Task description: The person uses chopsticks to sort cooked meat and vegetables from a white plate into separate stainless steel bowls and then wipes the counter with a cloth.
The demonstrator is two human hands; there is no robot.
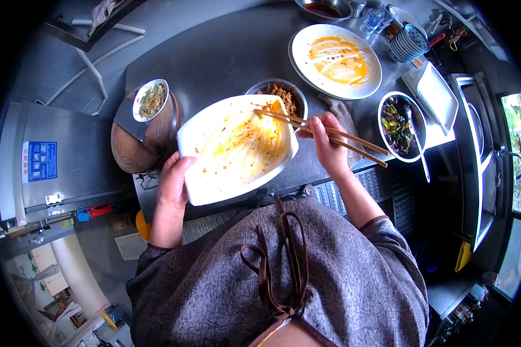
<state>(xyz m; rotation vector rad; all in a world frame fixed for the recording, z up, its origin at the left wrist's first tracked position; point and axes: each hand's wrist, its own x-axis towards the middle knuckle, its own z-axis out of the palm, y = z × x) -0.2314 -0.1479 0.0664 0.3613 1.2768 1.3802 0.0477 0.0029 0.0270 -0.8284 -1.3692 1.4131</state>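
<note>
My left hand [176, 175] grips the left end of a white four-cornered serving dish [230, 147], which is tilted above the counter. Orange oil and small food bits streak its inner surface. A pair of wooden chopsticks [347, 139] is held in my right hand [328, 143], their tips at the dish's upper right part. Behind the dish's far right corner, partly hidden by it, stands a metal bowl of chopped reddish-brown food [288, 97].
Oil-smeared white plates [301, 69] are stacked at the back right. A bowl with dark food and a spoon [398, 126] stands near the right edge, beside white trays [438, 99]. A small oval dish [163, 104] and a round wooden chopping block [134, 152] are at left.
</note>
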